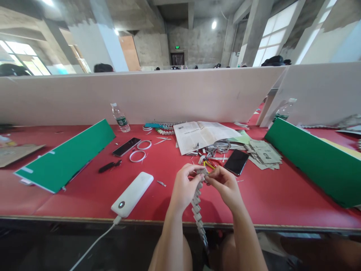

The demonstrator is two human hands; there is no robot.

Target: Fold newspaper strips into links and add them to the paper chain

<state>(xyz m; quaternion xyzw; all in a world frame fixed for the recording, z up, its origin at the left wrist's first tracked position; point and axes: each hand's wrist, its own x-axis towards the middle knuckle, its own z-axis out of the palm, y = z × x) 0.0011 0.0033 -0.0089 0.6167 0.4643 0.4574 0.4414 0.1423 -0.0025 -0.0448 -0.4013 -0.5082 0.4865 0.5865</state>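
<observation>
A grey zigzag chain of folded paper [197, 212] runs from between my hands down over the table's front edge toward my lap. My left hand [184, 184] pinches its upper end between thumb and fingers. Close beside it, my right hand [225, 184] has thumb and fingertips pressed together on the same end of the chain. Whether a separate small strip lies in the right fingertips is too small to tell. Just beyond my hands lie yellow-handled pliers [208, 163], partly hidden by my fingers.
A white power bank [132, 194] with a cable, a phone [126, 146] and white rings [137, 156] lie left. Newspaper [204, 135], a black phone [237, 162] and cut paper pieces [265, 153] lie behind and right. Green boards [67, 160] flank the red table; a bottle [120, 118] stands behind.
</observation>
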